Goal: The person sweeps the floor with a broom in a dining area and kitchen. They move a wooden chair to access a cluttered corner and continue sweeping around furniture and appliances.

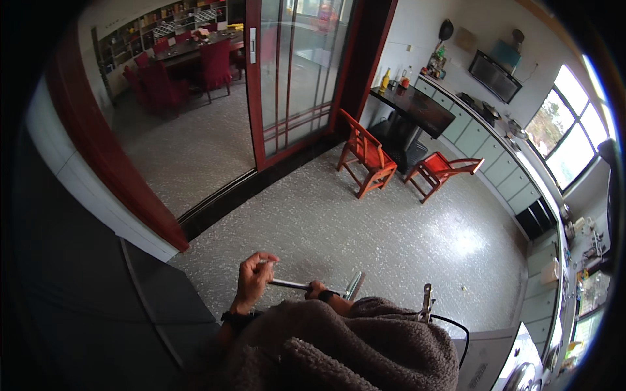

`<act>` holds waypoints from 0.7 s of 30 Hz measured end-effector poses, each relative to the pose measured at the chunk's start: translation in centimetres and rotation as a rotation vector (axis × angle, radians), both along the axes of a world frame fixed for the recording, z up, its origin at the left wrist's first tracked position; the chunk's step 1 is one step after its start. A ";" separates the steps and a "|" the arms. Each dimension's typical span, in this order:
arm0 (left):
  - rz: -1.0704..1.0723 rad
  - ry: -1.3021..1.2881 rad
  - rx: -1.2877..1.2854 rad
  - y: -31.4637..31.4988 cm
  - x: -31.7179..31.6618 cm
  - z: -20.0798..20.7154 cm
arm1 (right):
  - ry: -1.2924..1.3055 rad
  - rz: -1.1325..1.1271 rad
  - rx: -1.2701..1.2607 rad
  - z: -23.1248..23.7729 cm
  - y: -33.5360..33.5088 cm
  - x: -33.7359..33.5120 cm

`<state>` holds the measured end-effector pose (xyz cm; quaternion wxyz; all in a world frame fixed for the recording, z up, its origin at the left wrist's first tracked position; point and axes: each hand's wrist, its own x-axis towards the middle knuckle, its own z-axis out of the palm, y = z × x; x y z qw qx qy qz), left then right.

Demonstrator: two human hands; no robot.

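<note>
My left hand is raised at the lower middle, fingers curled and fingertips pinched together. A small pale spot shows at the fingertips, too small to name. Against its palm side lies the end of a silvery pole; whether the palm also holds it cannot be told. Farther along, my right hand is closed around this pole, which slants low over the floor. Beyond the right wrist appears a flat, narrow, pale head, seemingly part of the same long-handled tool. My fuzzy brown sleeve or garment covers much of the lower edge.
Two red wooden chairs stand by a dark table. A glass sliding door opens to a dining room at left. Green-fronted counters curve along the right. A dark cabinet-like surface is close at left; a white appliance is lower right.
</note>
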<state>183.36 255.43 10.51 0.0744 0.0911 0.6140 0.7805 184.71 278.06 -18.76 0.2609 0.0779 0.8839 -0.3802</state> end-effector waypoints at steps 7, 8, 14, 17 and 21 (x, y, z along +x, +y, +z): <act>-0.176 -0.026 0.040 -1.6 -8.9 0.7 | -0.391 -0.766 -0.626 -2.6 -1.0 -7.4; -0.193 -0.034 0.025 -1.7 -9.9 0.6 | -0.409 -0.959 -0.744 -4.4 -0.7 -8.3; -0.179 -0.029 0.074 -2.3 -17.0 -1.1 | -0.253 -0.569 -0.449 -11.0 -0.3 -16.5; -0.129 -0.023 0.049 -2.6 -21.1 -1.6 | -0.073 -0.101 -0.092 -8.6 -1.8 -20.8; -0.128 0.064 0.036 -2.2 -27.4 0.3 | 0.177 0.145 0.028 -6.8 -5.0 -28.7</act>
